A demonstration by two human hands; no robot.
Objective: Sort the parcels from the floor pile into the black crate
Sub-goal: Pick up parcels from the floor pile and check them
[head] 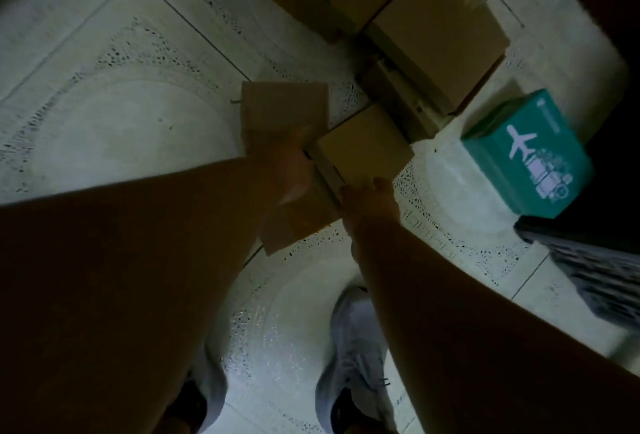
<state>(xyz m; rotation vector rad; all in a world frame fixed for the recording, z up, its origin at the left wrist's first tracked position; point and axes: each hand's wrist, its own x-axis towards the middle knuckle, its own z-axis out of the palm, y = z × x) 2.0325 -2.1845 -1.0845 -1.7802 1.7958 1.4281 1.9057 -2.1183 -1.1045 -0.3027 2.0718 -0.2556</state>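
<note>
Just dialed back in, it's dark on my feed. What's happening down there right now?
A person is bent over a pile of parcels on the tiled floor. The left hand holds a flat brown parcel, while the right hand touches the near edge of a small cardboard box. Larger boxes and a teal box sit beyond. The black crate is at the right edge; its contents aren't visible.

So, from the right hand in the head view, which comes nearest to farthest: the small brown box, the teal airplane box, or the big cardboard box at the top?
1. Small brown box, touching the right hand.
2. Teal airplane box, to the right.
3. Big cardboard box, at the top.
</note>
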